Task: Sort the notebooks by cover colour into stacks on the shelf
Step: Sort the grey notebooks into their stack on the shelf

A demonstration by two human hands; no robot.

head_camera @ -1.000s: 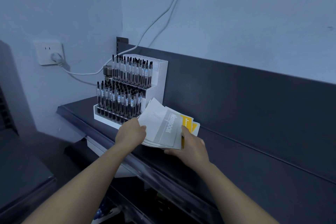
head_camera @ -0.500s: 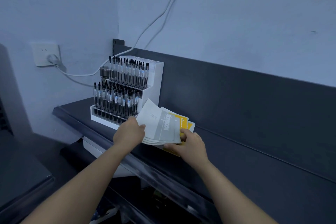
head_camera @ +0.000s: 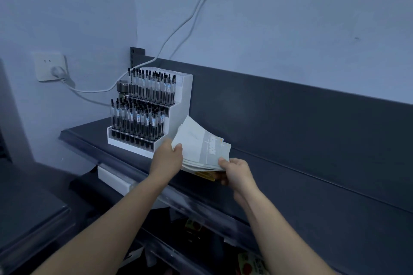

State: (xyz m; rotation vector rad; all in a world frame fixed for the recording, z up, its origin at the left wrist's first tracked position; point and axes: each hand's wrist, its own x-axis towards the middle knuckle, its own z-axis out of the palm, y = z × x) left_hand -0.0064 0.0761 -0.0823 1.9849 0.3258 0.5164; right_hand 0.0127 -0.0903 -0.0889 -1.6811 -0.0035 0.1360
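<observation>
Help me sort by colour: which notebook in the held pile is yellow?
The bottom notebook: its yellow edge shows beneath the pale grey-white notebooks, beside the right hand.

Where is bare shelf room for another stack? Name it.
The shelf lies bare right of the notebooks, along the back panel. Crowded at the left: the pen rack stands beside the notebooks, gripped by left hand and right hand.
</observation>
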